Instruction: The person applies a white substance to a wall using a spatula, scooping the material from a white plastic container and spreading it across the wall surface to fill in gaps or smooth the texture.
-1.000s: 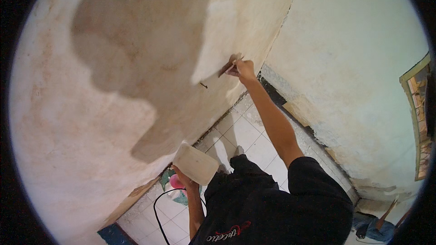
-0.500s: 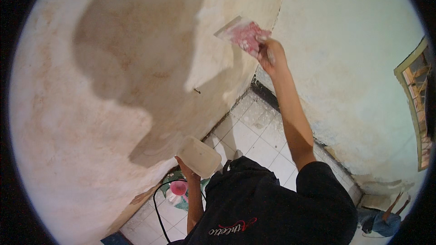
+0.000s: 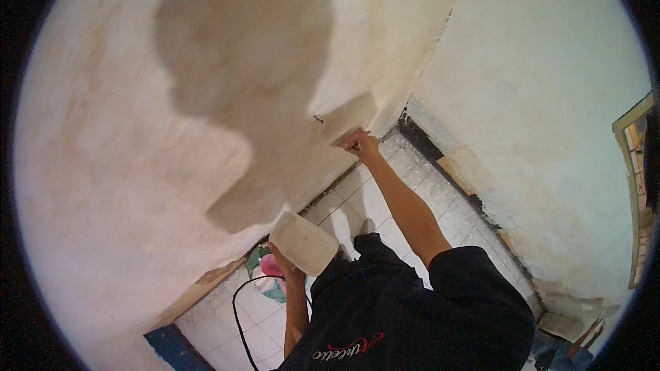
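Note:
My right hand [image 3: 364, 147] is closed round a pink putty knife [image 3: 349, 137], its flat blade against or very near the left wall [image 3: 96, 185], low down close to the corner. I cannot tell whether the blade touches. At my left side, my left hand [image 3: 283, 261] grips the edge of a whitish rectangular plastic tub [image 3: 302, 242], held beside the wall with its open side toward me. The tub's inside looks pale; how much it holds is hard to make out.
A small nail or hook [image 3: 318, 119] sticks out of the wall. Below the tub lie a pink bowl [image 3: 270, 265] and a black cable [image 3: 237, 306] on white floor tiles [image 3: 258, 319]. A framed window [image 3: 636, 137] is at the right; a bluish bundle [image 3: 581, 358] lies lower right.
My right hand with the putty knife has come down from high near the corner to low on the left wall. The tub stays in my left hand; the view has shifted slightly.

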The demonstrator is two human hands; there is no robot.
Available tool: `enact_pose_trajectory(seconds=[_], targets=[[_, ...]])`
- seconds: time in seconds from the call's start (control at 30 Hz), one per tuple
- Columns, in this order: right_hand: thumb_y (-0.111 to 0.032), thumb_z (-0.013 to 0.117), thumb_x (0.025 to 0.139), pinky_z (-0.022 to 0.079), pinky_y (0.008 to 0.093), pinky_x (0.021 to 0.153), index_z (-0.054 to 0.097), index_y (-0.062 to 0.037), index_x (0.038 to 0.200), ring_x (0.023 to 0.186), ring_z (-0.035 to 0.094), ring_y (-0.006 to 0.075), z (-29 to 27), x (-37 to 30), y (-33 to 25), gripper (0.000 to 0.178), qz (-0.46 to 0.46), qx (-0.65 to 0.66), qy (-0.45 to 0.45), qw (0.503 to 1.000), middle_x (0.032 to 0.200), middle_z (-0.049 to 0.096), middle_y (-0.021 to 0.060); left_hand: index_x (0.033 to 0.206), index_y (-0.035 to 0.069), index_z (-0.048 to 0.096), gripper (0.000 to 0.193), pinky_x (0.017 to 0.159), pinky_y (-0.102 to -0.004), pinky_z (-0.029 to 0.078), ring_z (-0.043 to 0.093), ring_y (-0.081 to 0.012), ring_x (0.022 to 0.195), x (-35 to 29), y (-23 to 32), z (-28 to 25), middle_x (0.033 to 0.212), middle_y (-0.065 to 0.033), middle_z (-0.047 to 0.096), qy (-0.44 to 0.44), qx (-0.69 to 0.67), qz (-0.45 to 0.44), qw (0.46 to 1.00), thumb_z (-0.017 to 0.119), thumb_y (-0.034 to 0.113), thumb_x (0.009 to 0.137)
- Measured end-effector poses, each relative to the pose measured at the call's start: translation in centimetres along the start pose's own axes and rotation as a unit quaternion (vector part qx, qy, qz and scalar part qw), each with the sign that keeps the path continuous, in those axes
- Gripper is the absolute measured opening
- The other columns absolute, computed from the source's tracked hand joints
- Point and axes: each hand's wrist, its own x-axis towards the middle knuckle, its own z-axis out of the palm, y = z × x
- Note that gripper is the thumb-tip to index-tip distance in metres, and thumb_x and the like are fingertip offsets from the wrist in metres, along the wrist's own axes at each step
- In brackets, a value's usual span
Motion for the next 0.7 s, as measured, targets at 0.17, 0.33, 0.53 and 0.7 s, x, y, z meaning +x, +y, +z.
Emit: enact_pose_trajectory(seconds=[0.17, 0.33, 0.53, 0.7], targets=[[-0.010, 0.050, 0.090, 0.059, 0.0415, 0.066, 0.057, 0.0104, 0.087, 0.073, 0.066, 0.0281, 8.8, -3.6, -3.3, 0.022, 0.011, -0.024, -0.027, 0.999, 0.080, 0.062, 0.0176, 0.135, 0.010, 0.041, 0.065, 0.098, -0.0438, 0.044, 0.053, -0.0288, 0.114, -3.2, 1.2, -2.1, 0.129, -0.0093, 0.052, 0.115, -0.034, -0.031, 0.992, 0.032, 0.060, 0.095], [-0.005, 0.049, 0.088, 0.058, 0.0390, 0.068, 0.057, 0.0120, 0.086, 0.073, 0.065, 0.0263, 10.2, -4.9, -10.8, 0.019, -0.107, -0.009, -0.076, 0.991, 0.081, 0.062, 0.0178, 0.136, 0.008, 0.040, 0.067, 0.098, -0.0444, 0.044, 0.052, -0.0297, 0.115, -2.8, -0.4, -3.9, 0.130, -0.0105, 0.052, 0.032, -0.101, -0.045, 0.993, 0.032, 0.060, 0.095], [-0.005, 0.055, 0.083, 0.047, 0.0318, 0.050, 0.058, 0.0116, 0.085, 0.066, 0.063, 0.0212, 11.9, -10.6, -21.7, 0.017, -0.239, -0.074, -0.033, 0.968, 0.075, 0.060, 0.0118, 0.135, 0.010, 0.041, 0.068, 0.097, -0.0445, 0.045, 0.053, -0.0289, 0.114, -2.2, -0.5, -4.0, 0.130, -0.0097, 0.051, -0.011, -0.120, -0.077, 0.990, 0.030, 0.063, 0.094], [-0.004, 0.050, 0.087, 0.051, 0.0356, 0.070, 0.055, 0.0102, 0.103, 0.084, 0.060, 0.0204, 9.0, -20.9, -25.0, 0.022, -0.274, -0.002, -0.046, 0.961, 0.097, 0.059, 0.0133, 0.133, 0.010, 0.043, 0.065, 0.095, -0.0447, 0.046, 0.056, -0.0300, 0.109, -1.9, 1.0, -1.2, 0.127, -0.0099, 0.054, -0.006, -0.123, -0.106, 0.987, 0.030, 0.061, 0.095]])
